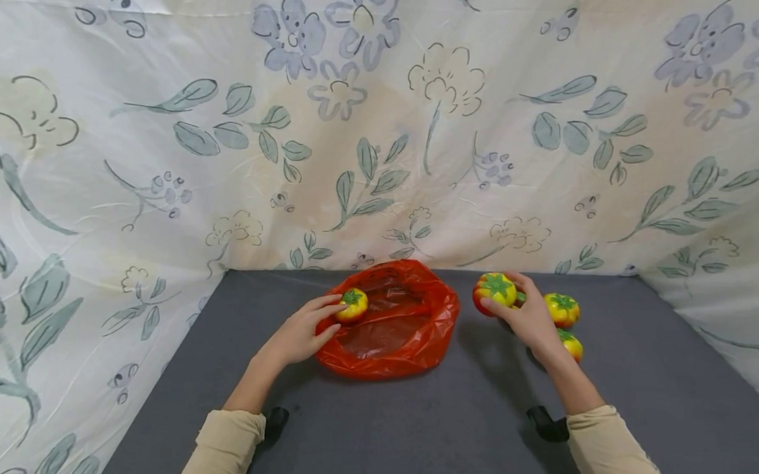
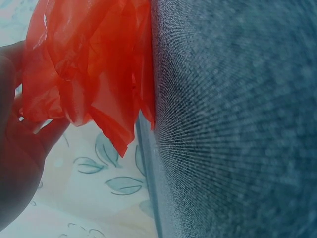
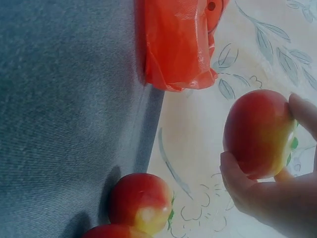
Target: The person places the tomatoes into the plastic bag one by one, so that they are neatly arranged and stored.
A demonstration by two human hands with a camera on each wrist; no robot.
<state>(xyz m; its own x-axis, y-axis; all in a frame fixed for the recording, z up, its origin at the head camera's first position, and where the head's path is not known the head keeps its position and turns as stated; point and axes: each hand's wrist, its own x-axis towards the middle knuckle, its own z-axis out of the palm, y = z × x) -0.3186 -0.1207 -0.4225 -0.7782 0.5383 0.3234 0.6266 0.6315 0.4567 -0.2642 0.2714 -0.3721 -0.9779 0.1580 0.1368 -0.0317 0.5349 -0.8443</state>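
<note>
Gripping a small yellow-red toy tomato [image 1: 353,305] over the crumpled red plastic bag [image 1: 407,342], left hand [image 1: 301,332]; right hand [image 1: 530,319] clasps a larger red-yellow toy tomato [image 1: 494,290] above the grey table [image 1: 410,433].

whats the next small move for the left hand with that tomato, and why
Probably lower the tomato into the red bag and let go. The left hand holds it right at the bag's open rim, over the mouth, so only a short drop remains. The right hand already holds another tomato lifted off the grey table, likely next in line.
</note>
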